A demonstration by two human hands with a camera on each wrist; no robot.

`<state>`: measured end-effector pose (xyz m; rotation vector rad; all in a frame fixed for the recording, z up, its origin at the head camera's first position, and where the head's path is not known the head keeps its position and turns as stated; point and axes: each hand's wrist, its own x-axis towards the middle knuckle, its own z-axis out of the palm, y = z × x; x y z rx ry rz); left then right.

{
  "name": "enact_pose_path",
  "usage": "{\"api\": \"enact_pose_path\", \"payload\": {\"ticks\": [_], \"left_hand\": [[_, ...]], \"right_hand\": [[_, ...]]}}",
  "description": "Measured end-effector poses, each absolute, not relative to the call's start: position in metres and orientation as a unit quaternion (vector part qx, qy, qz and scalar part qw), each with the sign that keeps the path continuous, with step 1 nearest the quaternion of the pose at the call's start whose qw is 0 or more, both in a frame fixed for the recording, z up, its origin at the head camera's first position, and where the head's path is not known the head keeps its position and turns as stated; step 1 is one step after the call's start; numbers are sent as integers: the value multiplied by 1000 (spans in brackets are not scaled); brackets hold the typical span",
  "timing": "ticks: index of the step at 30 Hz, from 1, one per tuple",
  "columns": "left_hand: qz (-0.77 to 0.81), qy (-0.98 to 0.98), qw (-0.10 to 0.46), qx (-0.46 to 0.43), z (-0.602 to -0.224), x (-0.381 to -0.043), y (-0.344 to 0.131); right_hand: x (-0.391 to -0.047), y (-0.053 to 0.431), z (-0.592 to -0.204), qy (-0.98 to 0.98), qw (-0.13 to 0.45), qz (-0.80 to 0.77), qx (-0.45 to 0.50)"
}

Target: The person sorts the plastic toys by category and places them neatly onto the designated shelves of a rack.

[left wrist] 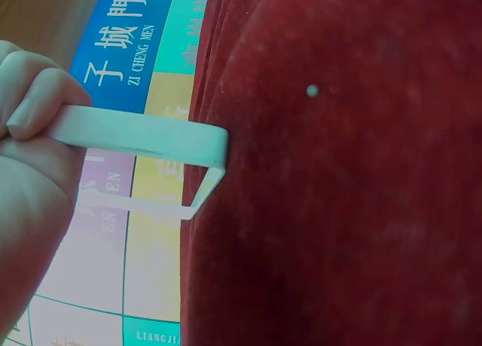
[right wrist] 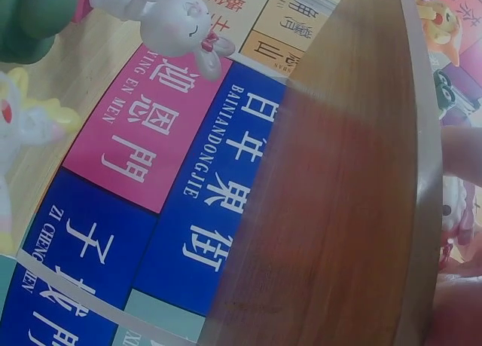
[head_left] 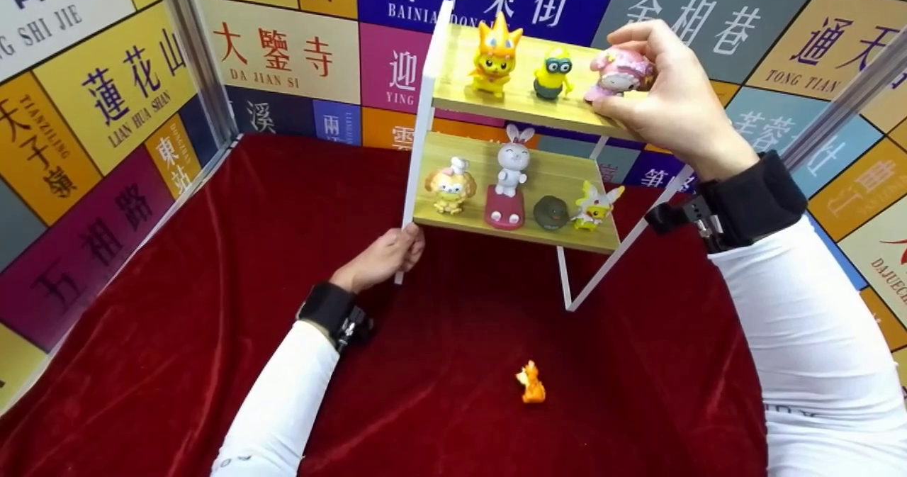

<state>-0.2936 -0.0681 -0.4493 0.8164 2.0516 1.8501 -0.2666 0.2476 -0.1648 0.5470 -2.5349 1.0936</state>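
Note:
My right hand (head_left: 673, 101) holds a pink-hooded figurine (head_left: 618, 73) at the right end of the upper wooden shelf (head_left: 524, 91), thumb in front and fingers behind. Part of the figurine (right wrist: 456, 203) shows at the edge of the right wrist view. Low on the rack's left side, my left hand (head_left: 386, 256) grips the white frame leg (left wrist: 143, 135). Left of the pink figurine stand a goggled yellow figurine (head_left: 553, 74) and a yellow figurine with an orange crown (head_left: 494, 69).
The lower shelf (head_left: 468, 152) bears a curly-haired figurine (head_left: 450, 188), a white rabbit (head_left: 511, 161) on a red base, a dark green figurine (head_left: 550, 212) and a white-and-yellow one (head_left: 595, 206). An orange figurine (head_left: 531, 383) lies on the red cloth (head_left: 425, 363). Sign-patterned walls (head_left: 283, 52) stand behind.

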Motion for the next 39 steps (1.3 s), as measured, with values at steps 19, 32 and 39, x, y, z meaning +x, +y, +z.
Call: {"api": "enact_pose_path", "payload": {"ticks": [19,32,39], "left_hand": [[645,696,135,284,-452,-295,-68],[641,703,131,279,-449,-296,-70],[641,703,135,279,-451,-295,-68]], "right_hand": [[-243,246,-169,-867,253,409,131],[-164,211,-221,-624,432,531,376],[-147,232,-293,-739,310,353,483]]}}
